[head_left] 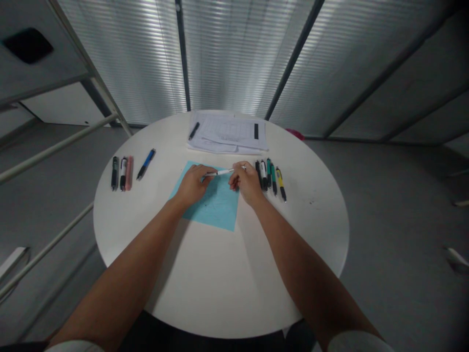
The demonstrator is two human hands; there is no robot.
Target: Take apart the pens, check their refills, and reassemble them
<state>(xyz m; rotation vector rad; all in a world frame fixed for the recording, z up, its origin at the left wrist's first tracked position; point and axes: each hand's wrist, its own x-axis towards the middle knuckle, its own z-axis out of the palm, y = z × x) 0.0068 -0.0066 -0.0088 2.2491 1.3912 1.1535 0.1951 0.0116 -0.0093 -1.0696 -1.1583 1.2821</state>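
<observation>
Sleeve cuffs and forearms: white sleeve cuffs (359, 342) at the bottom edge of the view; bare left forearm (139, 259) and right forearm (304, 264) reach forward over the table, wrists toward centre.

Left hand (194, 185): resting on a light-blue paper sheet (220, 210), fingers curled and closed at one end of a white pen (220, 172), touching it; grip strength cannot be told.

Right hand (246, 183): also over the sheet's upper part, thumb and fingers closed in a pinch on the pen's other end.

Pen position: held level between both hands, above the sheet, roughly crosswise to the view.

Table: round white tabletop (220, 293), bearing all items below.

Left pen group: black pen (115, 173), black-and-white pen (123, 173) and pink pen (129, 173) lie side by side; blue pen (146, 164) lies angled just beyond them.

Right pen group: dark, white, teal and green pens (264, 175) lie close together just beside the right hand; yellow pen (281, 184) lies at the group's outer side.

Far edge: stack of printed papers (229, 132) with a black marker (194, 131) lying on its left side; small red object (295, 133) just past the table rim.

Surroundings: grey floor (384, 195), metal rail (51, 151), ribbed translucent panels (234, 54).
</observation>
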